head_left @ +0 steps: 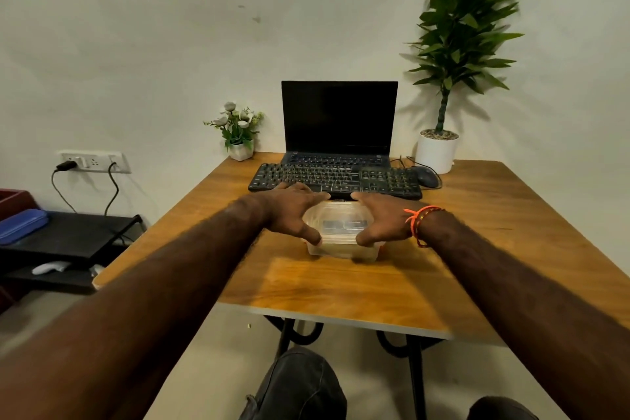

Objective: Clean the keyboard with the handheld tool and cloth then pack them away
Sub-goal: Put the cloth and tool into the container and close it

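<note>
While gripped from both sides, sits on the wooden tabletop [341,286] just in front of the black keyboard [335,179]: a clear plastic container [342,232] with its lid on and something pale, too blurred to identify, inside. Cupped around the container's left side, left hand [293,211], fingers spread, thumb on the near corner, fingertips reaching the far edge close to the keyboard's front. Mirrored on the container's right side, right hand [385,218], likewise spread and curved, thumb at the near corner, an orange thread band [417,223] around the wrist. Behind the keyboard, touching or nearly so, an open laptop [339,119] with a dark screen. To the keyboard's right, a dark mouse [426,177], and past it a tall plant in a white pot [437,150]. At the tabletop's far left corner, a small white pot of pale flowers [238,131]. Off to the left, lower down, a black stand [68,235] with a blue case [22,225] on it.
</note>
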